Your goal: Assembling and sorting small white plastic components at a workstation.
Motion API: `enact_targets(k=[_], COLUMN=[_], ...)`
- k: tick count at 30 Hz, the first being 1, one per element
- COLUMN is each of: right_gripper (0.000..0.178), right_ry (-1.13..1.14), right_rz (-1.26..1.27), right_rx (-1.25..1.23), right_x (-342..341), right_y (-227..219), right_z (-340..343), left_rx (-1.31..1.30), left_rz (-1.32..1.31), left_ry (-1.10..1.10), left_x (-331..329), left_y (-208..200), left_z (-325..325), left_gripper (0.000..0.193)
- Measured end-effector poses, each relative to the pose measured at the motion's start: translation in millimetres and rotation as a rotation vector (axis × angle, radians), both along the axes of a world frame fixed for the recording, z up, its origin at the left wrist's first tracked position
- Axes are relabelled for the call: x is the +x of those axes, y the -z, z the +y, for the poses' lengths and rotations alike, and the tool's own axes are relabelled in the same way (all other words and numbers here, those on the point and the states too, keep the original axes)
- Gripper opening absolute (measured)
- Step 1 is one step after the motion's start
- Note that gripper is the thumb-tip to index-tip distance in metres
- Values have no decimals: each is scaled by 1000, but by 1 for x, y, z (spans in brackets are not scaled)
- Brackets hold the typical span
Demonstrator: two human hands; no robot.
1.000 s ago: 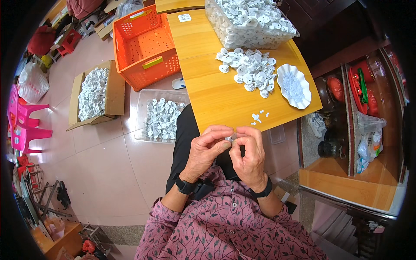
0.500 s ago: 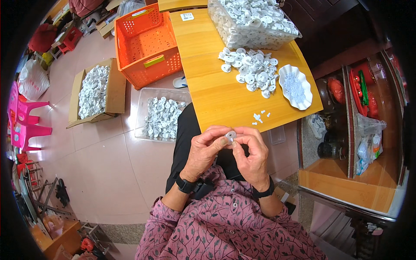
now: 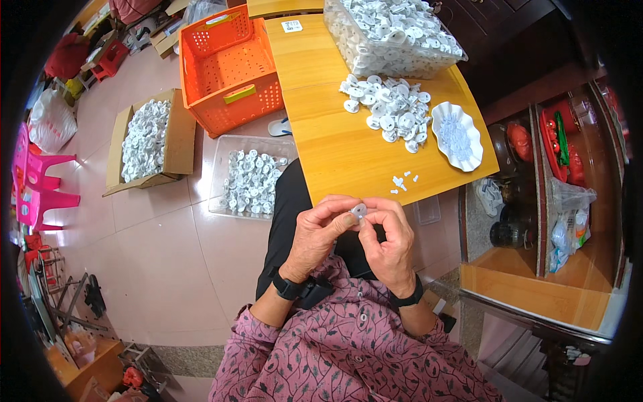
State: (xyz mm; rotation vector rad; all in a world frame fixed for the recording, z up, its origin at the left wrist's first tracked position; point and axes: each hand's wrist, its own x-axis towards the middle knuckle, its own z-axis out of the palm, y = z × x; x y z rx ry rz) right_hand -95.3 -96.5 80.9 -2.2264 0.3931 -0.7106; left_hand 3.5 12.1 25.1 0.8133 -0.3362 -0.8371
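In front of my lap, just off the table's near edge, my left hand (image 3: 318, 231) pinches a small round white plastic disc (image 3: 360, 210) between thumb and fingers. My right hand (image 3: 387, 234) meets it from the other side, its thumb and forefinger closed at the disc's edge; any small piece between them is too hidden to make out. Beyond the hands, a few tiny pale plastic pegs (image 3: 399, 182) lie on the yellow table (image 3: 328, 154). A heap of similar white discs (image 3: 395, 110) is farther back, beside a scalloped white dish (image 3: 475, 144) holding small clear pieces.
A clear tub (image 3: 375, 63) full of white parts stands at the table's back. On the floor to the left are a clear bin (image 3: 218, 191) and a cardboard box (image 3: 179, 134) of such parts, plus an orange crate (image 3: 201, 100). Shelving (image 3: 536, 285) stands on the right.
The disc has turned and shifted slightly between my fingers. Both hands stay in nearly the same place, and the things on the table lie as before.
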Motion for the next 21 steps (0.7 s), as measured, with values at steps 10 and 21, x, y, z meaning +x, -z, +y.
enact_targets(k=[10, 21], right_gripper=[11, 11], right_ry=[11, 23], right_rz=[-28, -15], right_rx=[-21, 70], right_x=[3, 1], right_y=[2, 7], right_z=[6, 2], left_rx=[14, 20], left_rz=[-32, 112], left_ry=[-35, -60], left_x=[-2, 3], left_y=[3, 0], left_z=[1, 5], left_gripper=[21, 22])
